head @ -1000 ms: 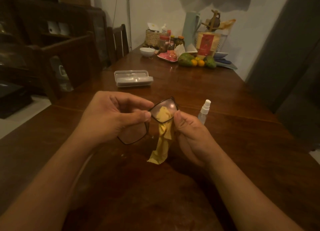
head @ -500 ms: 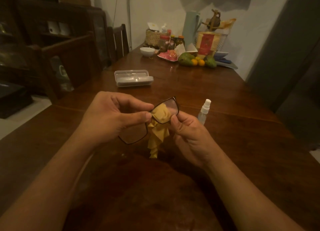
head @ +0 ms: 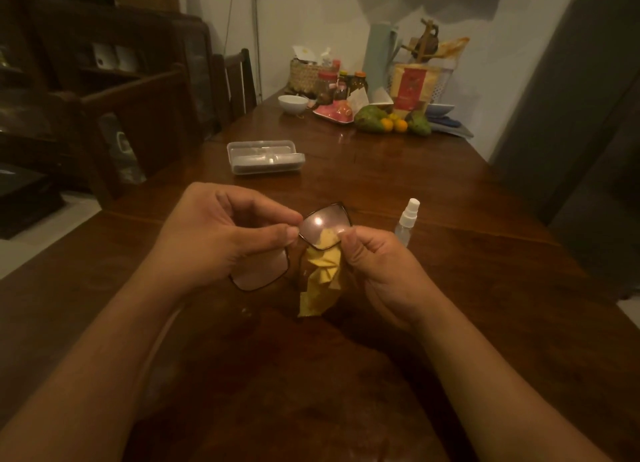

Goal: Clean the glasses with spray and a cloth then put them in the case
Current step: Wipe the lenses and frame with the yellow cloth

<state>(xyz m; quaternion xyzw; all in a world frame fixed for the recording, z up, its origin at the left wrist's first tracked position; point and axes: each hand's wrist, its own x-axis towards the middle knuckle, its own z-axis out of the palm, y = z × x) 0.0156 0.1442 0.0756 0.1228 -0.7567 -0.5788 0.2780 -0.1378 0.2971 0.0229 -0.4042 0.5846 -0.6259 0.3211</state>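
Now, left hand (head: 221, 236): your grip pinches glasses (head: 318, 224); hold steady.
right hand (head: 381, 271): grip pinches cloth (head: 323, 271) on lens; rub gently.

The left hand (head: 221, 233) covers the glasses (head: 258, 271) at the bridge; the right hand (head: 377, 267) hides the base of the spray bottle (head: 408, 216) and part of the cloth (head: 322, 271).

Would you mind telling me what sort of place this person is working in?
Most likely a dining room in a home. There is a long wooden table with a wooden chair beside it. At the table's far end stand jars, a small white bowl and fruit.
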